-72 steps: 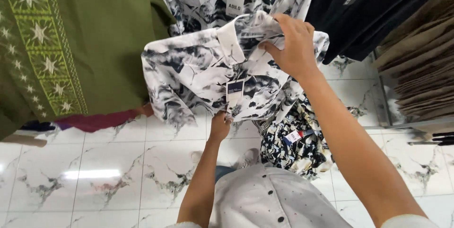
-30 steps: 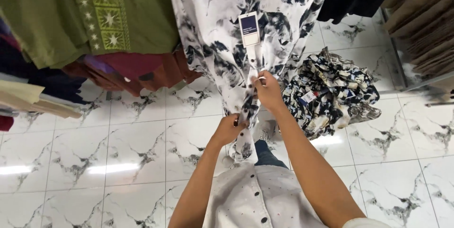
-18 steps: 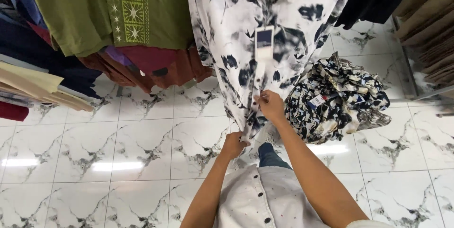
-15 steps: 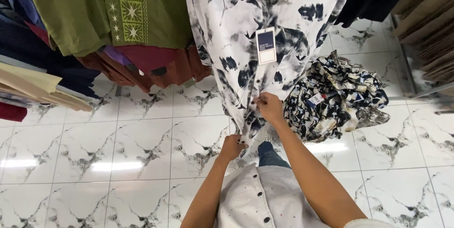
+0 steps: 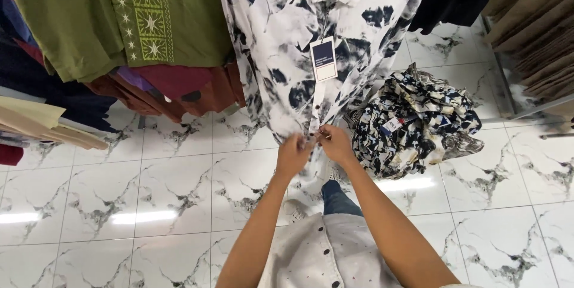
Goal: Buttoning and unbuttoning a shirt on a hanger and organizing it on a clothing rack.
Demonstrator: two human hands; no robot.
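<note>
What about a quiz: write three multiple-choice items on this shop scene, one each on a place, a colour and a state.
1. Where does the crumpled shirt pile lie?
A. on the floor
B. on a hanger
C. in a box

2. What colour is the embroidered garment at upper left?
A. white
B. green
C. black

3. What are the left hand and right hand doing?
A. hanging free
B. pinching the hanging shirt front
C. touching the tag

A: it rests on tiles. B: olive cloth. B: fingers meet at the placket.
</note>
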